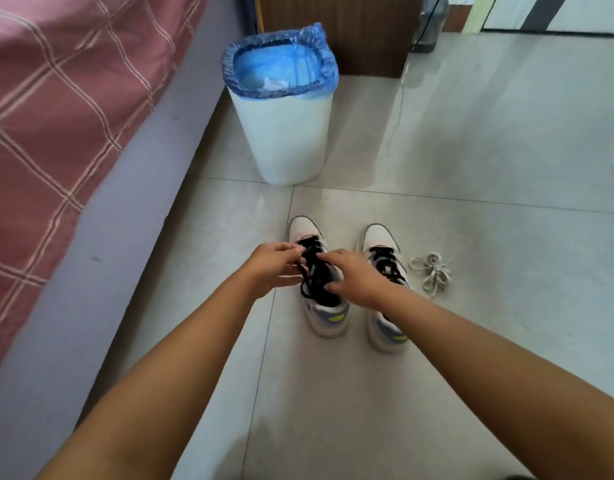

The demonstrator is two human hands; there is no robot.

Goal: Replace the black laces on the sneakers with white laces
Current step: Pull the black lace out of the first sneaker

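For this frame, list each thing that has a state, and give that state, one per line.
Left sneaker: on the floor, black lace loosened.
Right sneaker: on the floor, black lace still threaded.
White laces: bundled on the floor, right of the sneakers, untouched.
Left hand: pinching the left sneaker's black lace.
Right hand: fingers curled at the same lace.
Bin: upright, blue liner, paper inside.

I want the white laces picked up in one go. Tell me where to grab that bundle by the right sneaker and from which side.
Pinch the white laces at the crossing in the middle of the bundle, coming straight down from above. They lie flat and loosely coiled on the floor tile, apart from the right sneaker; loops splay outward, so an end would probably just unravel and drag.
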